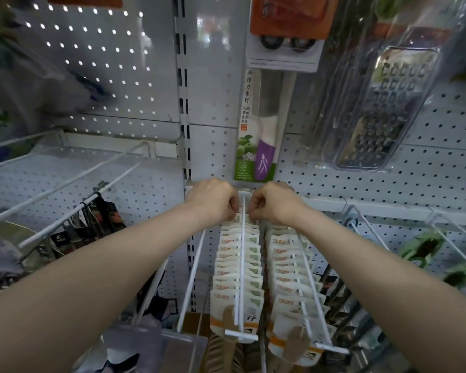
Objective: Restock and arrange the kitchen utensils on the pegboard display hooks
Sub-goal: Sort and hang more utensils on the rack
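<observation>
At the back of the middle hook (242, 265): both hands meet just in front of the pegboard (388, 184), one on each side of the white rod.
L side: left hand (213, 201), fingers (233, 208) curled tight; they appear to pinch the top edge of the rearmost pack (236, 218). Tips are half hidden by knuckles, so the grip is prob., not certain.
R side: right hand (273, 204) in a mirror pose, fingers curled down onto the same pack's top, right of the rod.
Why two hands: the card hangs from a centre hole. Holding both corners should keep it square on the rod & let it slide w/o twisting.
Packs (228, 267): white cards w/ orange print, hung in a dense row along the hook, overlapping like tiles. Wooden handles show at the front end.
Neighbour row (285, 267): same kind of packs on the next hook to the right, just beside, about as full.
Why at the rear: my read is the row is being squared up toward the pegboard so the cards sit evenly.
Stage: hook looks full, so this is tidying, not loading.
Above: knife pack (256, 146) hangs just over the hands; grater (382, 111) is higher, to the right.
Left bay: long hooks (65, 184) w/ a few dark packs (100, 219) on them; likely need stock.
Risk: tight row, so a hard tug could tear a card's hole.
</observation>
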Motion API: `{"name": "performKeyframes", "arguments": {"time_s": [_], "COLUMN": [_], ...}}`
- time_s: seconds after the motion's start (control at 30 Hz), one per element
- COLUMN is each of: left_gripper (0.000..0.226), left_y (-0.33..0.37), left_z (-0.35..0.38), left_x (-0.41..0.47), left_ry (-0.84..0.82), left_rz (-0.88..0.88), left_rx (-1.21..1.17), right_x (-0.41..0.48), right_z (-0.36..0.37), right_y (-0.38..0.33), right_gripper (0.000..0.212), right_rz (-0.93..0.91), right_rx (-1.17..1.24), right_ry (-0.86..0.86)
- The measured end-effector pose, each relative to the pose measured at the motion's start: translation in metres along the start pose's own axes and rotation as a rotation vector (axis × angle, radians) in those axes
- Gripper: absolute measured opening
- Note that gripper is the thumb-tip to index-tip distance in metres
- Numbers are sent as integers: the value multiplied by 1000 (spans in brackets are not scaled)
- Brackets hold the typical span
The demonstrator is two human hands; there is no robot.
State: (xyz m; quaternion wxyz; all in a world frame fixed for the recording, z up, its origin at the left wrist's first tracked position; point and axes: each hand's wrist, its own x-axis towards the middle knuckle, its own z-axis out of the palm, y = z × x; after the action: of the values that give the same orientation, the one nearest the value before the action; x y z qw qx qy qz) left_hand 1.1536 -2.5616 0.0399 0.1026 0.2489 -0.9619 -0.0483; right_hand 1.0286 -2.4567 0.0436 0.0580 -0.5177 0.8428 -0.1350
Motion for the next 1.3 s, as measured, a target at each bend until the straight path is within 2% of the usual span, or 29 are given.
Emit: {"name": "performKeyframes", "arguments": {"time_s": [0.17, 0.47, 0.6, 0.7, 0.97, 1.13, 1.2, 1.3], "left_gripper": [5, 12, 13, 10, 8, 7, 6, 8], "left_y": [-2, -3, -3, -4, -1, -3, -5, -4], "left_z": [-11, -6, -7, -11, -2, -3, -7, -12], "left_x": [-12, -13, -16, -21, -20, -22, -25, -29], "left_ry": [-83, -85, -32, -56, -35, 26, 6, -63], "left_rz": [75, 73, 66, 79, 70, 76, 93, 123], "left_rx": [-77, -57, -119, -135, 13, -50, -103, -66], "right_x": [-16, -11, -15, -24, -22, -30, -36, -40], "right_z": [-10, 6, -2, -8, 4, -2, -8, -8], "right_y": [-3, -7, -5, -6, -11, -10, -9, -12], "right_gripper": [13, 8, 3, 8, 7, 5, 6, 7], "right_rz": [-25, -23, -14, -21, -19, -4, -8, -53], "right_rx": [90, -67, 51, 151, 0, 117, 185, 152], "right_ry": [-109, 28, 16, -70, 23, 19, -31, -60]}}
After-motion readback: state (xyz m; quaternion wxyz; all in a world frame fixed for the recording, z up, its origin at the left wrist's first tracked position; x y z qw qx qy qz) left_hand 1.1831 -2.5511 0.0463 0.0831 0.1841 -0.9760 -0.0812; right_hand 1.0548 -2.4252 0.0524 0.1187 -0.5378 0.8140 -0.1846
